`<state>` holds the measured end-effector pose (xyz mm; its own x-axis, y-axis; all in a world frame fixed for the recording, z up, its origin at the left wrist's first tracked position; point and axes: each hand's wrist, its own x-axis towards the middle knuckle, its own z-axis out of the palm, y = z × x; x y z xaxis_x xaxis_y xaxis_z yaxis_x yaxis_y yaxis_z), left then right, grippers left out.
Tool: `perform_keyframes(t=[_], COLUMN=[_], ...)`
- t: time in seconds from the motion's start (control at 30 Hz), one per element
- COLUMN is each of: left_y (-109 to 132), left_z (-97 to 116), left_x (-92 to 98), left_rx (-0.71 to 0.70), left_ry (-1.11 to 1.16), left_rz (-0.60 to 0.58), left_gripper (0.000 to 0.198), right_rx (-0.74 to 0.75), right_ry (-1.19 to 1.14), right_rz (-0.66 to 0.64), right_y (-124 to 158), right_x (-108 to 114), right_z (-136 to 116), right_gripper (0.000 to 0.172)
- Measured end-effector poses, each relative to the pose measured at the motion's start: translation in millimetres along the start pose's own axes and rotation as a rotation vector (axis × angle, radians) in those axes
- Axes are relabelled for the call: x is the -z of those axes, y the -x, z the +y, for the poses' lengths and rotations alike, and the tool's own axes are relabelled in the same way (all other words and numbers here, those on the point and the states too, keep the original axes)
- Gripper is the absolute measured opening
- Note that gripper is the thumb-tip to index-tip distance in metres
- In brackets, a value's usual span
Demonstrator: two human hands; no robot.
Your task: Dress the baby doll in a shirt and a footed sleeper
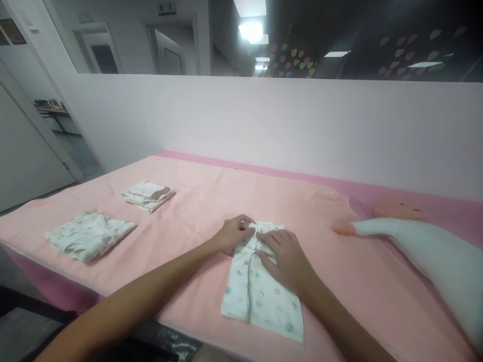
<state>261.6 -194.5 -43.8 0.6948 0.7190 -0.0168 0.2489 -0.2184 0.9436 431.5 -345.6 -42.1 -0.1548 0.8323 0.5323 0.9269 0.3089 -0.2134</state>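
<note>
A white baby shirt [260, 296] with small coloured prints lies on the pink bed cover, narrow and flat, a seam or edge running down its middle. My left hand [234, 234] is at its upper end, thumb and fingers closed on the cloth near the neckline. From the right, my right hand [289, 259] rests over the upper part, with cloth gathered between its thumb and fingers. The fingertips of both hands are close together, and they cover part of the neckline.
On the left lie a folded printed garment [88, 235] and a smaller folded cloth stack [147, 195]. A baby doll [400, 210] with a pale-clothed limb [418, 246] is at the right. Behind the pink cover [196, 191] stands a white wall [264, 125] below a reflective window.
</note>
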Motion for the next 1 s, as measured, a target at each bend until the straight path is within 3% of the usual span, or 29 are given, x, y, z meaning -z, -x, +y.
perform_keyframes(t=[0.2, 0.6, 0.77, 1.0], left_y=[-2, -1, -4, -7], left_z=[-2, -4, -8, -10], left_x=[4.8, 15.2, 13.2, 8.8], left_rx=[-0.011, -0.068, -0.070, -0.052], left_ry=[0.003, 0.049, 0.079, 0.151], left_rz=[-0.039, -0.189, -0.150, -0.095], left_gripper=[0.034, 0.041, 0.038, 0.034], right_rx=[-0.003, -0.040, -0.027, -0.002], right_ry=[-0.009, -0.075, -0.070, -0.059], right_rz=[-0.002, -0.013, -0.037, -0.060], right_y=[1, 8, 8, 8], right_x=[-2, -6, -6, -4], right_z=[-1, 6, 7, 6], right_gripper=[0.030, 0.039, 0.048, 0.045])
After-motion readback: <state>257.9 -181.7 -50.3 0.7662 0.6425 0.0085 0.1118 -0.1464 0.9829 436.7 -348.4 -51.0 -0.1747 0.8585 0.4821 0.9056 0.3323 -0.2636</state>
